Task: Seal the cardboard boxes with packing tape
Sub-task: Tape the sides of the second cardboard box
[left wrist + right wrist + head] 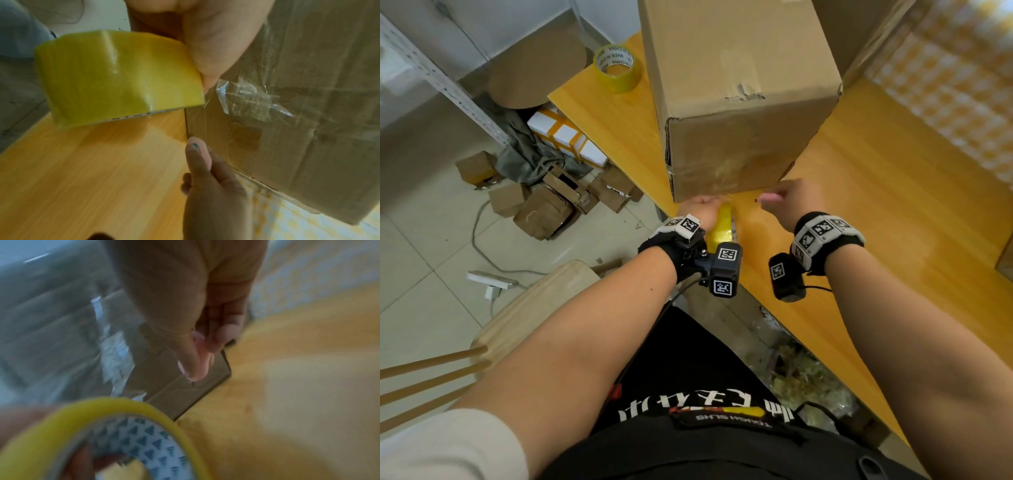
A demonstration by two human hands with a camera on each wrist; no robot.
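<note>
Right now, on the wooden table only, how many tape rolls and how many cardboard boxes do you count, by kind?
Yellow tape rolls: 2 (one in the left hand's grip, one lying behind)
Large cardboard box: 1
Total: 3

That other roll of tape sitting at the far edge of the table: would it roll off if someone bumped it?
Probably not: the spare tape roll lies flat on its side on the table, so it should slide, not roll. It looks light, though, and sits near the edge.

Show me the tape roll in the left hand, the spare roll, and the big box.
held tape roll (pixel 119 78), left wrist view, yellow outer face.
spare tape roll (pixel 616 68), head view, near rim.
cardboard box (pixel 732 61), head view, top face.
</note>
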